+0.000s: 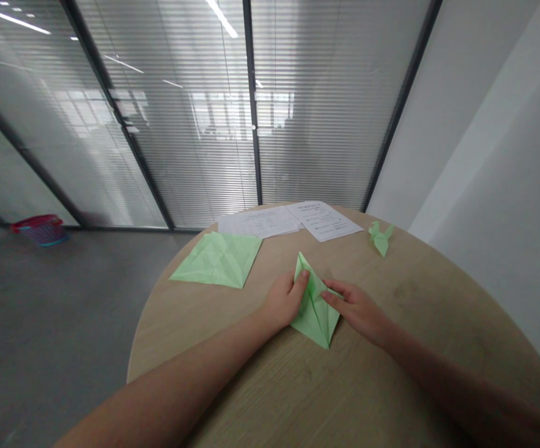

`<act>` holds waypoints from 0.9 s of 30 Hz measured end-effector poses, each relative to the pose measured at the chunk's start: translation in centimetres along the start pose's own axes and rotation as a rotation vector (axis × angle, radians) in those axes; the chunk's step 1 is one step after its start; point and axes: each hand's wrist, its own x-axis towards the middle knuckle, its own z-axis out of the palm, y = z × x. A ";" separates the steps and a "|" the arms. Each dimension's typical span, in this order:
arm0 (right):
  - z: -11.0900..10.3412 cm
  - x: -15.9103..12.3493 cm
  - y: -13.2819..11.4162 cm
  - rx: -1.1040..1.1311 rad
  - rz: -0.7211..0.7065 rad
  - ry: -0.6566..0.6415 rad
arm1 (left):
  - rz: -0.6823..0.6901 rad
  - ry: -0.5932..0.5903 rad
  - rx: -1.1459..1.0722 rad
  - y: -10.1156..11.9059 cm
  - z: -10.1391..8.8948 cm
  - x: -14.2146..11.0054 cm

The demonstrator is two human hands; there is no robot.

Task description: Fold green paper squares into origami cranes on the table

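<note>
A partly folded sheet of light green origami paper (315, 314) is held just over the table, one point toward the far side and one toward me. My left hand (285, 297) grips its left edge, thumb lying on top and the other fingers hidden beneath. On the right edge, my right hand (351, 306) pinches the paper between thumb and fingers. Creases and a raised flap run down the paper's middle. A creased green sheet (221, 258) lies spread out at the left. Farther right stands a small folded green paper figure (381, 238).
Printed white sheets (328, 219) lie along the far edge of the round wooden table (260, 398). Beyond it rises a glass partition with blinds (204, 149). A red and blue basket (41, 230) sits on the floor at the far left. A white wall borders the right.
</note>
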 end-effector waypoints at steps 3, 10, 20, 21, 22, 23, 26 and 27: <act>0.0 0.0 -0.2 -0.008 0.020 0.023 | -0.014 0.014 -0.051 -0.3 0.1 0.0; -0.1 -0.4 -0.6 0.011 0.060 0.012 | 0.000 0.068 -0.163 0.3 -0.8 0.1; -0.4 -0.5 -0.7 0.117 0.108 -0.079 | 0.095 0.120 -0.291 0.3 -1.3 0.7; -0.5 -0.5 -0.7 0.132 0.116 -0.087 | 0.099 0.120 -0.307 0.3 -1.4 0.7; -0.6 -0.6 -0.6 0.144 0.123 -0.093 | 0.105 0.120 -0.320 0.3 -1.5 0.8; -0.6 -0.6 -0.5 0.154 0.130 -0.100 | 0.109 0.121 -0.332 0.3 -1.6 0.8; -0.7 -0.6 -0.4 0.165 0.143 -0.115 | 0.104 0.115 -0.373 0.1 -1.6 1.0; -0.7 -0.6 -0.4 0.163 0.144 -0.118 | 0.095 0.113 -0.393 0.1 -1.6 1.0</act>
